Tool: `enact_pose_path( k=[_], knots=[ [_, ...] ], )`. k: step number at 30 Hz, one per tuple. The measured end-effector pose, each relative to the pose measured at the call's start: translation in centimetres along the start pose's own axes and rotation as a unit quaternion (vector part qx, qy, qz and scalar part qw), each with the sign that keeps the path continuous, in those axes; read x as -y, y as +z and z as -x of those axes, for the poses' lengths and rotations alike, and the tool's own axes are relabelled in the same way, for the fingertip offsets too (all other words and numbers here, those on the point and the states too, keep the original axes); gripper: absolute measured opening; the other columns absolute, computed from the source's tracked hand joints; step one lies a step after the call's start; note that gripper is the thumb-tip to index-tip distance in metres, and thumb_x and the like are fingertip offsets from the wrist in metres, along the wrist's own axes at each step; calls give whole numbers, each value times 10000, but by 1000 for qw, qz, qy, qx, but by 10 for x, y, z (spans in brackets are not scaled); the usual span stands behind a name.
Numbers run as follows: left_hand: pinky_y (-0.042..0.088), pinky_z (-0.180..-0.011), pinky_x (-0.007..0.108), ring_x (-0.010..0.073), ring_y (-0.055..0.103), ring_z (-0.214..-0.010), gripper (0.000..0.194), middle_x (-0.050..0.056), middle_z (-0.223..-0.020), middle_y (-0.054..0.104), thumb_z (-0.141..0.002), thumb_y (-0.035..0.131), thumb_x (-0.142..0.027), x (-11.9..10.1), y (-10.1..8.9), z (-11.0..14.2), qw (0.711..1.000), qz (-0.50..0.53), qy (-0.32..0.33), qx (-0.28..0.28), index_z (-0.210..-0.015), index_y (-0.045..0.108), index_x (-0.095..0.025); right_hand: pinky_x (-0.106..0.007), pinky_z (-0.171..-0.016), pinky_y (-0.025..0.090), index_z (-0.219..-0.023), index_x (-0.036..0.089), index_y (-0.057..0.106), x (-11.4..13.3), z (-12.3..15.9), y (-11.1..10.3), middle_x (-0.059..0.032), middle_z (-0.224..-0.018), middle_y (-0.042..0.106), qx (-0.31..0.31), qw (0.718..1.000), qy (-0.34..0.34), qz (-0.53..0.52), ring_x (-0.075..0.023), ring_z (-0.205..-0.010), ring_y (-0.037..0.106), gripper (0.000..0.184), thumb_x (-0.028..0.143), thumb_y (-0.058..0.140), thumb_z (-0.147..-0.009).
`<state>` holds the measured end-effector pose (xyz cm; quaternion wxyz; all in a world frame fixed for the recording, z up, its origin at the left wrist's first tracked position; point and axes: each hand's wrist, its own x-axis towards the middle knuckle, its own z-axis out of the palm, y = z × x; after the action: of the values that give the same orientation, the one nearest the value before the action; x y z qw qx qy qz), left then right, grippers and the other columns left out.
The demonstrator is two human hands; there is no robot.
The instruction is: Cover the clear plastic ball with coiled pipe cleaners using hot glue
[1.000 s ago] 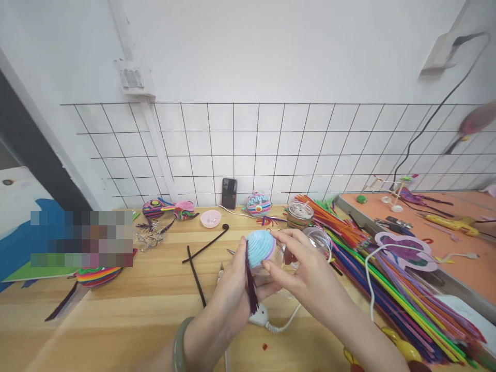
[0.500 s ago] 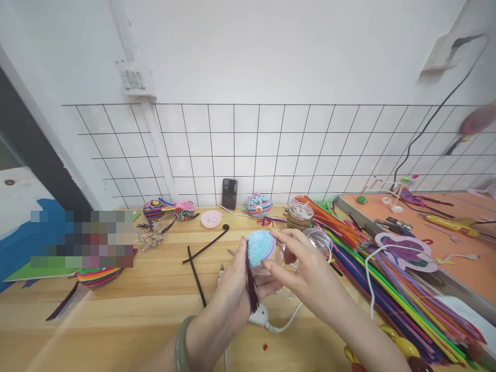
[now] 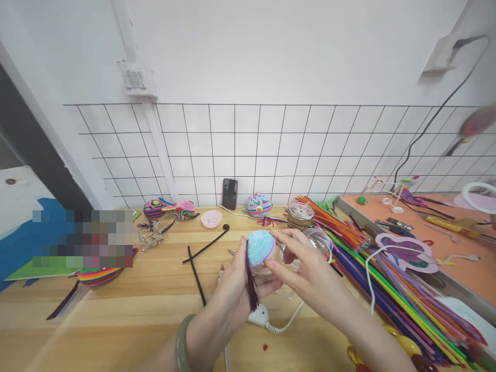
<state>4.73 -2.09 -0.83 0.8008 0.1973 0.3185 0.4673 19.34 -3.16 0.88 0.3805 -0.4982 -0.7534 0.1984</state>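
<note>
Between my hands is a clear ball (image 3: pixel 260 249) partly covered in coiled light-blue pipe cleaner with a thin purple edge. A dark purple tassel (image 3: pixel 252 292) hangs from its left side. My left hand (image 3: pixel 234 289) is closed around the ball from the left and below. From the right, my right hand (image 3: pixel 304 263) grips it with thumb and fingertips along the purple edge. Beneath my left hand lies a white corded tool (image 3: pixel 259 316) with a metal tip, mostly hidden. Black pipe cleaners (image 3: pixel 197 276) lie to the left.
A pink bowl (image 3: pixel 211 219), a phone (image 3: pixel 230 194), a decorated ball (image 3: pixel 259 205) and a lidded cup (image 3: pixel 300 213) stand along the wall. Bundled colored pipe cleaners (image 3: pixel 395 289) spread at right, crossed by a white cable (image 3: pixel 370 281). A rainbow-striped piece (image 3: pixel 99 275) sits at left.
Both hands keep nearly the same hold on the ball, with only slight finger shifts. A white ring shape has come into view at the far right edge.
</note>
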Motion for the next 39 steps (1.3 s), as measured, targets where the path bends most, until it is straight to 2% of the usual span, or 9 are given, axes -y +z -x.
enact_pose_path(
  k=[9,21,25,28,32,35,37,39],
  knots=[
    [583,-728,354,186,696,-670,362,110,-750,737,-926,506,-412,5,-3,-1,999,21,33,32,-888,700,-108,-373,-787,517,-1235,273,553,1,1,4,-44,-1139,553,-21,1000,-1,22,-178,-826,586,353,292,577,-883],
    [590,-727,369,198,704,-656,377,109,-742,739,-926,500,-426,4,-3,1,999,6,24,23,-976,694,-107,-374,-801,496,-1241,246,549,4,1,-1,-41,-1098,521,-12,999,36,-36,-167,-817,555,385,296,576,-860],
    [581,-783,399,230,725,-719,424,142,-852,757,-927,479,-456,-2,0,-1,1000,-20,8,-18,-1056,671,-100,-346,-740,506,-1276,218,539,5,-1,-9,-56,-1070,534,19,996,41,-82,-168,-808,552,444,341,582,-851],
    [575,-797,396,251,732,-777,469,169,-941,752,-925,471,-478,-5,0,-3,1000,-28,3,-13,-1149,635,-101,-336,-720,505,-1279,195,540,6,-2,-13,-66,-1061,542,26,993,44,-111,-171,-809,555,463,378,575,-855],
    [577,-790,389,253,731,-777,514,176,-958,746,-918,462,-514,-4,-2,-4,999,-32,8,-9,-1162,626,-93,-337,-736,502,-1273,196,544,1,-2,-10,-66,-1043,563,16,991,41,-124,-170,-797,557,462,397,582,-858],
    [578,-793,382,255,732,-787,549,181,-968,738,-918,442,-538,-9,-3,-5,999,-32,10,0,-1165,625,-84,-338,-742,511,-1331,225,474,-7,-3,-5,-85,-1182,559,2,984,56,-168,-171,-825,584,516,403,591,-861],
    [589,-750,355,257,734,-770,568,186,-942,736,-916,432,-550,-18,-4,-5,999,-25,29,-15,-1151,623,-69,-331,-733,515,-1360,247,420,-11,-3,-3,-95,-1299,517,-27,979,63,-191,-172,-859,602,548,414,586,-864],
    [596,-707,324,268,738,-790,546,188,-964,729,-927,426,-526,-31,-4,-4,997,-20,70,-39,-1151,614,-65,-314,-699,510,-1317,233,453,-10,-4,-2,-95,-1269,553,-45,981,66,-175,-169,-833,614,497,422,571,-872]
  ],
)
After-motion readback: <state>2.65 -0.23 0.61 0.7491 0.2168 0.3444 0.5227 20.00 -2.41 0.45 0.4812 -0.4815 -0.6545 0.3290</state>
